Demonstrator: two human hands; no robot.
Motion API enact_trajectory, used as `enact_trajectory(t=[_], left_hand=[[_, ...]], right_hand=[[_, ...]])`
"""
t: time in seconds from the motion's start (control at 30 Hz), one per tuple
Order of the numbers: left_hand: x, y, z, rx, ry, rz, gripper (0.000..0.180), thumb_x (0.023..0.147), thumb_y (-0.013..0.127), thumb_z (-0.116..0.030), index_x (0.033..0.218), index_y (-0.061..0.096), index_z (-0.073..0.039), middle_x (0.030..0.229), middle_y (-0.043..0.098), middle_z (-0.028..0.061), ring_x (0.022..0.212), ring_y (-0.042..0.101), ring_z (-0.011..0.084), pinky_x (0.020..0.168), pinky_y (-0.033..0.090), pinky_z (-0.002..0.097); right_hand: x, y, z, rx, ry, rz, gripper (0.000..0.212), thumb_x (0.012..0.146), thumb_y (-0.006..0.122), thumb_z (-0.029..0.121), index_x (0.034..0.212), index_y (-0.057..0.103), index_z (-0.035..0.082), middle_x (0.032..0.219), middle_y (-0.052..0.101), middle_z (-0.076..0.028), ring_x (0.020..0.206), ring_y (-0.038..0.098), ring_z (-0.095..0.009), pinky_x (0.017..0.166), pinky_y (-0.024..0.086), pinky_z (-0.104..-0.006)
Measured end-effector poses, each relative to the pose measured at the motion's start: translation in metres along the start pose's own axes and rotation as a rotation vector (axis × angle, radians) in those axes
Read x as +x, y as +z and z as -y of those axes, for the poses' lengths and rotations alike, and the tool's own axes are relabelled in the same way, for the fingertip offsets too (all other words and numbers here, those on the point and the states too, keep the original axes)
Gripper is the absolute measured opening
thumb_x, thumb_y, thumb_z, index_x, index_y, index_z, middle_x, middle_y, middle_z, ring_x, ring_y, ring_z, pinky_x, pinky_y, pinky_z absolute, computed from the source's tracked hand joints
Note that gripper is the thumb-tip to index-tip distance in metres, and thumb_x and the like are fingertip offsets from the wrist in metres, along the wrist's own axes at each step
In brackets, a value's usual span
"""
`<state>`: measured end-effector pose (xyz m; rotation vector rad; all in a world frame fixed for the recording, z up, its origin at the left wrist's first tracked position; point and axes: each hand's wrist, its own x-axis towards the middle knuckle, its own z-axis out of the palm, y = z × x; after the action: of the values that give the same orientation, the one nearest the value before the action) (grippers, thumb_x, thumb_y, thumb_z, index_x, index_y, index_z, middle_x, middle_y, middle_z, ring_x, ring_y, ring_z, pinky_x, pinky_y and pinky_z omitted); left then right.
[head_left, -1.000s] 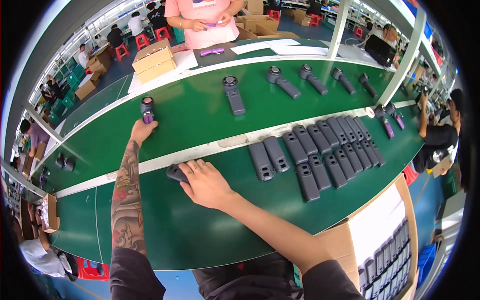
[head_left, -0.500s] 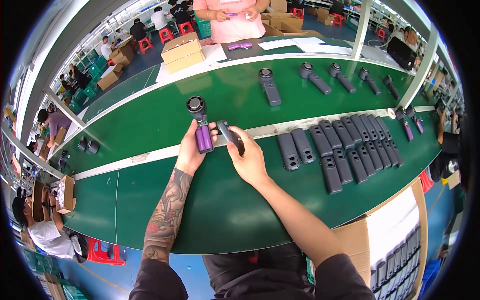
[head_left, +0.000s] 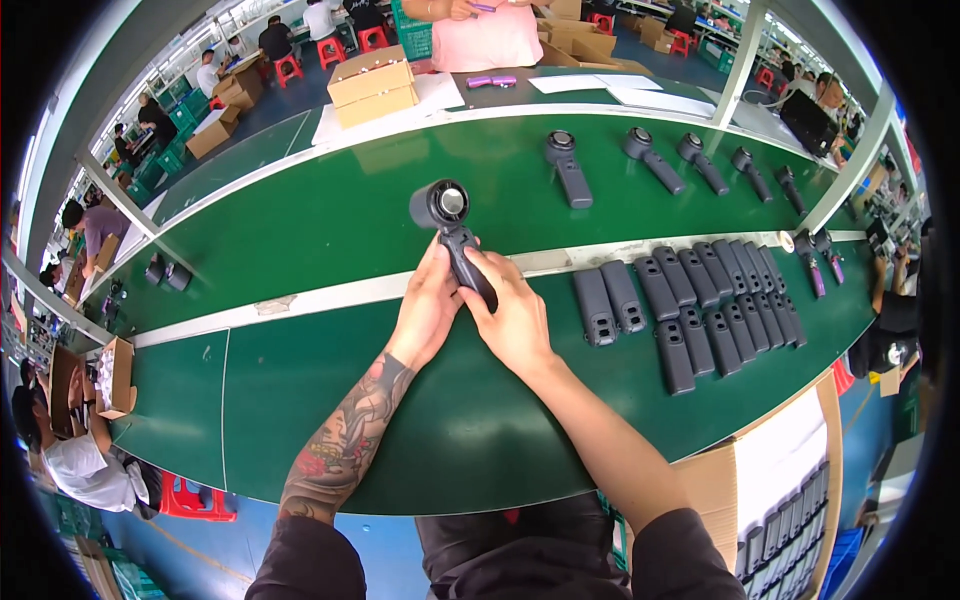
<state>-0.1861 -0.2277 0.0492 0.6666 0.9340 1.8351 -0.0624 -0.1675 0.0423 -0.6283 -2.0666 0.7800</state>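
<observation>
A dark grey handheld fan [head_left: 440,204] is held upright over the middle of the green bench, its round head turned toward the right. Around the left side of its handle wrap the fingers of my left hand [head_left: 425,308]. My right hand [head_left: 512,315] grips the handle from the right, thumb and fingers on the grey handle cover [head_left: 470,268]. That cover lies along the handle, and no purple battery cells show there. Whether it sits fully flush is hidden by my fingers.
Several grey handle covers [head_left: 675,362] lie in rows at my right. Beyond the white strip stand several finished-looking fans [head_left: 572,180]. Two fans with purple cells exposed [head_left: 818,280] lie far right. A carton of covers [head_left: 730,465] is below the bench edge. A person [head_left: 490,40] stands opposite.
My right hand has brought the separate cover onto the fan's handle, hiding the purple cells. Both hands have come together, and the fan has turned and tilted.
</observation>
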Motion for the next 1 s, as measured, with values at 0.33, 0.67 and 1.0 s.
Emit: enact_trajectory(t=[0.33,0.67,1.0], left_hand=[[0.000,0.000,0.004,0.311,0.118,0.033,0.043,0.107,0.052,-0.018,0.148,0.044,-0.006,0.138,0.058,0.0108,0.121,0.056,0.0169,0.103,0.046,0.0304],[-0.006,0.007,0.005,0.206,0.117,-0.004,0.051,0.108,0.049,-0.021,0.154,0.037,-0.005,0.140,0.056,0.0118,0.119,0.057,0.0169,0.103,0.046,0.0301],[-0.006,0.014,0.003,0.540,0.250,-0.032,0.048,0.109,0.044,-0.022,0.152,0.040,-0.002,0.133,0.059,0.0112,0.111,0.057,0.0146,0.099,0.044,0.0273]], right_hand=[[-0.003,-0.004,-0.002,0.029,-0.139,-0.048,0.069,0.082,0.072,0.007,0.146,0.048,0.011,0.136,0.058,-0.017,0.116,0.063,-0.035,0.089,0.056,-0.0392],[0.000,-0.006,0.004,-0.025,-0.087,0.021,0.080,0.081,0.065,0.001,0.153,0.032,0.003,0.142,0.053,-0.023,0.120,0.061,-0.039,0.090,0.056,-0.0431],[0.012,-0.021,0.015,-0.126,-0.113,-0.037,0.075,0.081,0.062,0.011,0.149,0.036,-0.004,0.139,0.056,-0.025,0.115,0.063,-0.040,0.089,0.055,-0.0398]])
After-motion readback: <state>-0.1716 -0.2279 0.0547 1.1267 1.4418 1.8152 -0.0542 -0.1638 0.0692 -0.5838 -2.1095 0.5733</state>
